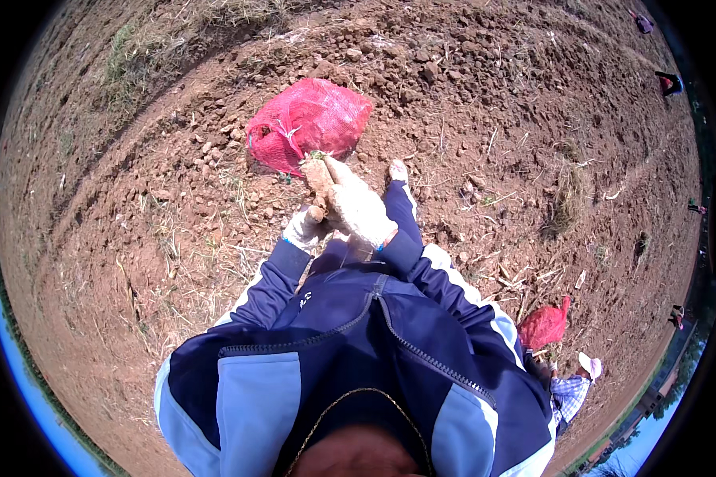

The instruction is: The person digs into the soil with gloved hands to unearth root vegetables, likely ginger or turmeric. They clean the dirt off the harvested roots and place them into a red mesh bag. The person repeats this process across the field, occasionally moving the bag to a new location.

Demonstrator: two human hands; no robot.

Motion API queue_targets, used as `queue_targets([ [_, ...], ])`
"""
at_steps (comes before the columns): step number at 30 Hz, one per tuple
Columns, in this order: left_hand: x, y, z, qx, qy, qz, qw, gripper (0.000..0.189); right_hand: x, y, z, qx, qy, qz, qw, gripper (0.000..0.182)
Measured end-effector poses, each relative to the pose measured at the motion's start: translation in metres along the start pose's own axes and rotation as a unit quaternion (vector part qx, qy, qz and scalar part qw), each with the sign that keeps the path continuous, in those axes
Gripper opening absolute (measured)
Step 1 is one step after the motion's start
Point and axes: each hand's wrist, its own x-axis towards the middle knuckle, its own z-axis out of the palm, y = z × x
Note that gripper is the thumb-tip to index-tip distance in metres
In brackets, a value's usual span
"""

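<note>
My left hand [304,230], in a white glove with soil-stained fingertips, is bent close below my right hand. My right hand [358,208], gloved in white too, reaches forward with soil-brown fingers near the lower edge of a red mesh sack [328,119]. The two hands meet or nearly touch, and whether anything small lies between them cannot be told. The sack lies filled on the soil, its gathered neck towards the left, with a pale tie on it. A bit of green leaf [318,155] shows at my right fingertips.
Cloddy brown soil with dry stalks [525,277] surrounds me. My shoe [398,171] stands just right of the sack. At the lower right, a co-worker in a checked shirt [571,395] is beside another red sack [543,327]. Several distant people are along the right rim.
</note>
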Motion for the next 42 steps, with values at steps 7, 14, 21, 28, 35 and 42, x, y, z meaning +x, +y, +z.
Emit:
queue_targets([
  [7, -0.003, -0.007, -0.047, -0.024, 0.197, 0.104, 0.975, 0.046, 0.082, 0.039, 0.009, -0.146, -0.203, -0.041, 0.967, 0.074],
  [14, 0.012, -0.081, -0.098, -0.228, 0.311, 0.25, 0.888, 0.074, 0.138, 0.108, 0.041, -0.237, -0.349, -0.09, 0.902, 0.08],
  [21, -0.037, -0.172, -0.188, -0.232, 0.429, 0.297, 0.821, 0.067, 0.149, 0.162, 0.082, -0.274, -0.368, -0.19, 0.868, 0.091],
  [28, -0.012, -0.167, -0.19, -0.215, 0.467, 0.384, 0.767, 0.088, 0.183, 0.204, 0.101, -0.15, -0.514, -0.142, 0.833, 0.083],
  [35, -0.046, -0.184, -0.179, -0.268, 0.526, 0.352, 0.726, 0.096, 0.288, 0.36, 0.12, -0.371, -0.334, -0.04, 0.866, 0.058],
  [42, -0.085, -0.249, -0.172, -0.33, 0.608, 0.284, 0.664, 0.094, 0.397, 0.483, 0.216, -0.629, -0.383, -0.186, 0.65, 0.064],
])
